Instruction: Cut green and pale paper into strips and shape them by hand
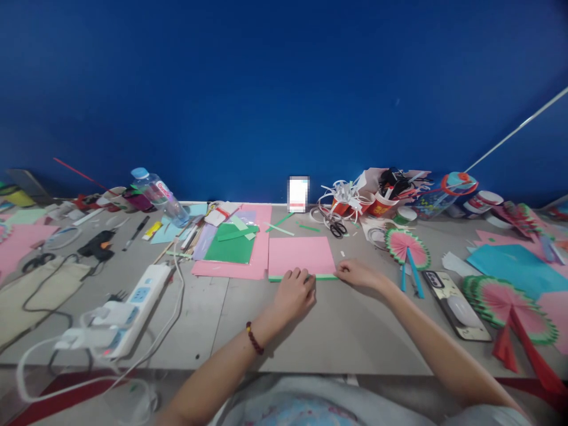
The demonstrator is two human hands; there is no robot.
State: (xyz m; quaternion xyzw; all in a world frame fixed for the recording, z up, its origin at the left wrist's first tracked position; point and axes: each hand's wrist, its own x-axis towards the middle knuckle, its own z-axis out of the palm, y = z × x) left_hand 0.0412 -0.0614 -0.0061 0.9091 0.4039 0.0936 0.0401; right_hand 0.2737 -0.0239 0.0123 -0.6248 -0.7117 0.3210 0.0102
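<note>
In front of me lies a rectangular sheet of pink paper [302, 255] with a narrow green strip [327, 277] along its near edge. My left hand [296, 293], wearing a dark bead bracelet [254, 338] on the wrist, rests at the middle of that edge with fingers curled down onto it. At the right near corner, my right hand [355, 274] is closed, thumb and fingers together against the paper. The exact grip of the fingertips is partly hidden. Black-handled scissors [337, 228] and green paper scraps [308, 228] lie just beyond the sheet.
Left are green paper [229, 251] in a clear bag, a tilted water bottle [162, 195] and a power strip [142, 305] with cables. To the right are watermelon-patterned paper fans [408, 247], a phone [457, 305] with a mouse on it, and a red cup [382, 204]. A blue wall [284, 100] stands behind.
</note>
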